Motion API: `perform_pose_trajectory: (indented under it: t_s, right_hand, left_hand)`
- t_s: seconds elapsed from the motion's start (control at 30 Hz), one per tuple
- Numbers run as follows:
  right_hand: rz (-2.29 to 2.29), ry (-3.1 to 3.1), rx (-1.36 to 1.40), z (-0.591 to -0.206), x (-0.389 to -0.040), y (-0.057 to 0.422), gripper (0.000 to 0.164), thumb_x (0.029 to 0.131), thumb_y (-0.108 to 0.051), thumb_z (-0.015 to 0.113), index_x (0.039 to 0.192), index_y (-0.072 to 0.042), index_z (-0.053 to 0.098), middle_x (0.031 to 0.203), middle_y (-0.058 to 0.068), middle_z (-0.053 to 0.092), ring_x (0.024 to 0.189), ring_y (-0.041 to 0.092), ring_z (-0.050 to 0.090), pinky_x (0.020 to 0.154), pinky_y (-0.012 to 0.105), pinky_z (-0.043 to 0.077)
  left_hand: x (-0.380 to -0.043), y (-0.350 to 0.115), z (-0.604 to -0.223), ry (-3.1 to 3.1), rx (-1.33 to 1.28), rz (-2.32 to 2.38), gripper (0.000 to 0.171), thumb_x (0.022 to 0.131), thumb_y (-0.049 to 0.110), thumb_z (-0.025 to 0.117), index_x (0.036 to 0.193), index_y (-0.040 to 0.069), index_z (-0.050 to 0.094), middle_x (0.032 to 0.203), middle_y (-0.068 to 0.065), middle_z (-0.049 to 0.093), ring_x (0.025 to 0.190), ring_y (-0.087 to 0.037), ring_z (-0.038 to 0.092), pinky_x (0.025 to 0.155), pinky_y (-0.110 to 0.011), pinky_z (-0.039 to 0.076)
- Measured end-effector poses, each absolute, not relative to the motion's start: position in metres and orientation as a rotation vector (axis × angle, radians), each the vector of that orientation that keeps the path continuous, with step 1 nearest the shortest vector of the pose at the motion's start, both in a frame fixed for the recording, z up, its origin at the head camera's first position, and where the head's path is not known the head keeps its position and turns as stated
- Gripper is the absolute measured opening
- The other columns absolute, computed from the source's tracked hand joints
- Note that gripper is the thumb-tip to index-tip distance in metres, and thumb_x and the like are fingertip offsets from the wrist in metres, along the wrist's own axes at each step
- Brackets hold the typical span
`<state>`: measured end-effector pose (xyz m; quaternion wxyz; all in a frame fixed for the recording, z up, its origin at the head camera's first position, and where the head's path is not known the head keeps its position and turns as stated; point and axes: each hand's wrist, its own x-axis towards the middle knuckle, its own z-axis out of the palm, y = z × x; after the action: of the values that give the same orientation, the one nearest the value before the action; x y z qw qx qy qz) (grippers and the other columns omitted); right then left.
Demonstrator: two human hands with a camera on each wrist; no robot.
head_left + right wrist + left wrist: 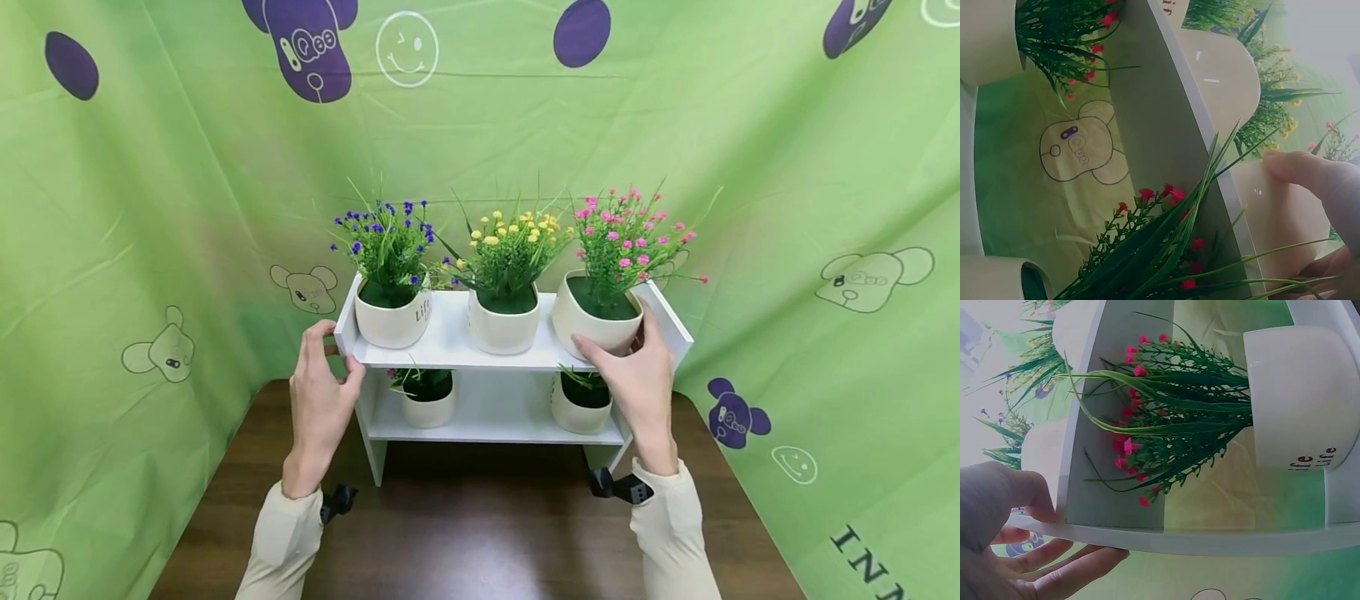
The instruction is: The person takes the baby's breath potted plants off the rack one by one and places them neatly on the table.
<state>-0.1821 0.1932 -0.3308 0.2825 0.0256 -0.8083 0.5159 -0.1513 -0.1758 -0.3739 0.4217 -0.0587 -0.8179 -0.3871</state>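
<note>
At the left end of the white two-tier shelf [450, 329], the left hand [322, 396] pinches the upright side panel, with its thumb by the front corner of the upper board and its fingers on the outer face. A cream sleeve [281, 533] covers that forearm, and a black strap [339, 503] shows at the wrist.

Just inside the panel, on the upper board, stands a blue-flowered potted plant [390, 321], with dark lettering on the right side of its white pot. Below it, on the lower board, a white-potted plant [428, 407] with pinkish-red blooms sits partly hidden under the upper board.

Midway along the top stands a yellow-flowered potted plant [504, 327], apart from its neighbours' pots.

Further right, a pink-flowered potted plant [596, 312] is at the right part of the upper board, its rim slanting down to the right. The right hand [641, 379] grips this pot, thumb on the front and fingers around the right side; whether the base rests fully on the board cannot be told. Beneath it, a second lower plant [581, 408] stands near the lower board's right end.

The shelf stands on a dark brown wooden table [480, 533], before a green printed cloth [465, 125].
</note>
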Motion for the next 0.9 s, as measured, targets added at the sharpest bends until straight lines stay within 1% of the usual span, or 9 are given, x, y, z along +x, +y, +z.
perform_pose_trajectory:
  t_s: [0.07,0.23,0.33,0.47,0.53,0.67,0.8,0.9]
  right_hand:
    - [1.382,-2.145,0.067,-0.330,-0.180,0.194,0.086,0.082,-0.019,0.093,0.156,-0.011,0.051,0.140,0.013,0.065,0.123,0.025,0.063,0.102,0.029,0.050]
    - [1.351,-2.129,0.065,-0.327,-0.175,0.196,0.085,0.080,-0.019,0.094,0.154,-0.010,0.053,0.140,0.014,0.065,0.125,0.025,0.063,0.108,0.043,0.051]
    - [1.338,-2.123,0.064,-0.326,-0.171,0.197,0.086,0.079,-0.019,0.095,0.154,-0.011,0.054,0.140,0.013,0.066,0.127,0.025,0.062,0.109,0.045,0.050]
    - [1.340,-2.099,0.064,-0.324,-0.163,0.200,0.087,0.079,-0.018,0.095,0.155,-0.015,0.054,0.143,0.011,0.065,0.129,0.025,0.062,0.110,0.039,0.049]
    - [1.341,-2.087,0.069,-0.323,-0.158,0.202,0.088,0.079,-0.017,0.095,0.156,-0.017,0.053,0.142,0.010,0.065,0.128,0.024,0.063,0.109,0.034,0.049]
    - [1.328,-2.069,0.071,-0.322,-0.146,0.206,0.087,0.078,-0.014,0.096,0.154,-0.018,0.055,0.138,0.011,0.067,0.121,0.016,0.065,0.101,0.022,0.051]
    - [1.311,-2.059,0.056,-0.323,-0.132,0.212,0.085,0.076,-0.009,0.096,0.151,-0.018,0.058,0.133,0.011,0.069,0.114,0.005,0.065,0.093,0.014,0.051]
    - [1.304,-2.052,0.043,-0.324,-0.121,0.216,0.082,0.076,-0.008,0.096,0.149,-0.018,0.059,0.128,0.008,0.070,0.111,0.003,0.066,0.089,0.012,0.051]
  left_hand:
    - [-0.151,-0.175,-0.374,-2.050,-0.148,-0.969,0.046,0.089,-0.013,0.064,0.132,-0.003,0.049,0.119,-0.026,0.062,0.088,-0.040,0.069,0.056,-0.032,0.052]
    - [-0.151,-0.174,-0.374,-2.056,-0.133,-0.982,0.046,0.090,-0.011,0.065,0.132,-0.002,0.049,0.120,-0.027,0.062,0.089,-0.041,0.068,0.057,-0.034,0.054]
    - [-0.151,-0.174,-0.376,-2.062,-0.121,-0.993,0.046,0.091,-0.011,0.065,0.133,-0.002,0.049,0.121,-0.028,0.062,0.090,-0.041,0.069,0.057,-0.033,0.054]
    - [-0.150,-0.174,-0.376,-2.065,-0.125,-1.000,0.045,0.091,-0.010,0.065,0.133,-0.002,0.049,0.121,-0.028,0.062,0.092,-0.041,0.069,0.058,-0.032,0.054]
    - [-0.150,-0.174,-0.375,-2.063,-0.129,-1.004,0.045,0.091,-0.010,0.065,0.132,-0.002,0.049,0.121,-0.028,0.062,0.093,-0.041,0.069,0.058,-0.033,0.054]
    - [-0.149,-0.174,-0.375,-2.061,-0.134,-1.016,0.045,0.091,-0.009,0.065,0.133,-0.002,0.050,0.121,-0.028,0.063,0.093,-0.040,0.069,0.058,-0.032,0.054]
    - [-0.148,-0.175,-0.375,-2.055,-0.136,-1.025,0.045,0.091,-0.008,0.065,0.133,-0.001,0.051,0.122,-0.027,0.063,0.095,-0.039,0.070,0.059,-0.024,0.051]
    - [-0.147,-0.175,-0.375,-2.046,-0.129,-1.029,0.045,0.092,-0.008,0.065,0.134,-0.001,0.051,0.123,-0.027,0.063,0.095,-0.039,0.070,0.061,-0.016,0.047]
